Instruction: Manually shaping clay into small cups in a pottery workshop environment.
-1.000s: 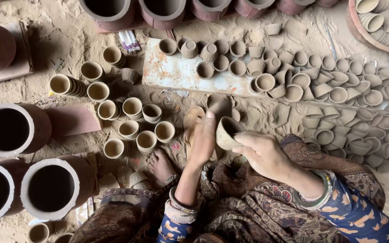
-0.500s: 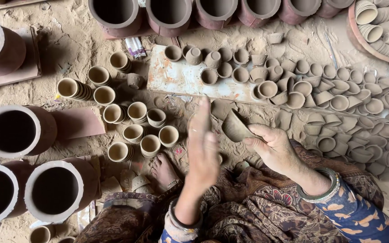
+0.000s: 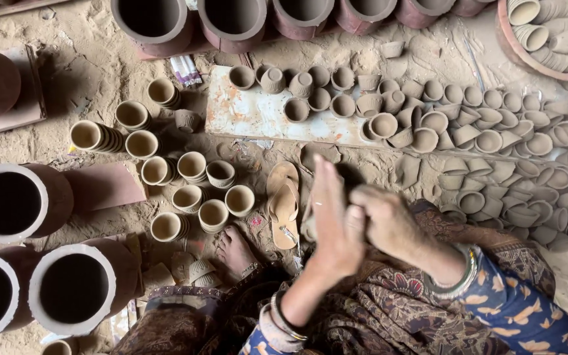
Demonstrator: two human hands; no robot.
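At the far left stood big clay pots (image 3: 6,202) on the sandy floor (image 3: 87,66), their dark mouths facing up, with another row of big pots along the top edge. Just right of them a cluster of pale clay cups (image 3: 192,165) sat on the sand, some stacked on their sides, and a bare foot (image 3: 235,250) rested just below the cluster. A pair of sandals (image 3: 283,204) lay beside the foot, near the left hand (image 3: 333,227), which was open and flat, fingers straight and pointing up the picture, its palm pressed against the right hand. The right hand (image 3: 379,220) was curled into a loose fist against that palm; whatever it held was hidden between the two hands and blurred, so I could not tell what it was. Above the hands a paint-stained board (image 3: 258,115) carried small grey cups (image 3: 343,105) in rows. Further right many more grey cups (image 3: 514,164) lay tumbled on the floor, and a round basin (image 3: 527,62) of pale cups sat in the top right corner
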